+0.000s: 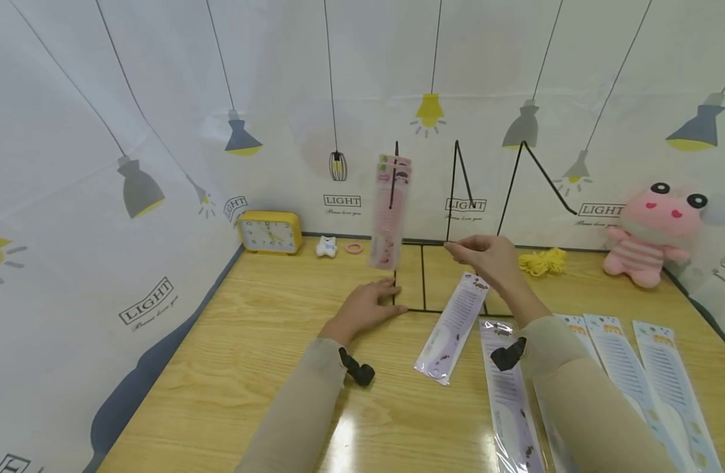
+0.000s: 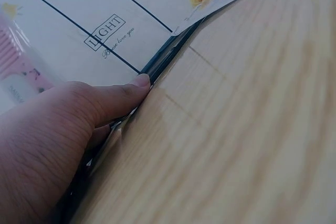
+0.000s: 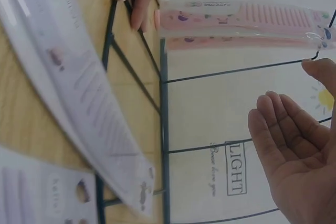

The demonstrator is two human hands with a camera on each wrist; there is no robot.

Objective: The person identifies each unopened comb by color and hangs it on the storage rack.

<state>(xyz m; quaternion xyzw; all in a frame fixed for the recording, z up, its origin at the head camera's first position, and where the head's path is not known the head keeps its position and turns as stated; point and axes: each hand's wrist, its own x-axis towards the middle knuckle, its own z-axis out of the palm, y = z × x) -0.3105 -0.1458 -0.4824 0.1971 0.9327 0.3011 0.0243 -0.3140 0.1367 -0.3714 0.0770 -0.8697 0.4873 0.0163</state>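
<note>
A black wire display rack (image 1: 423,276) stands at the back wall, and packaged pink combs (image 1: 389,217) hang from its left hook. My left hand (image 1: 365,305) rests at the rack's left base corner, fingers fairly straight and touching the bars. My right hand (image 1: 486,259) is raised before the middle upright; in the right wrist view its palm shows, fingers extended with nothing between them. Below it, a packaged purple comb (image 1: 452,328) leans with its top end over the rack's base. Another packaged purple comb (image 1: 510,394) lies nearer me, partly under the right wrist's black strap.
Several packaged blue combs (image 1: 670,381) lie on the right. Along the back stand a yellow alarm clock (image 1: 270,232), a small white bear figure (image 1: 326,246), a pink ring (image 1: 354,248), yellow yarn (image 1: 542,261) and a pink plush toy (image 1: 652,233). The rack's right hook (image 1: 548,176) juts forward.
</note>
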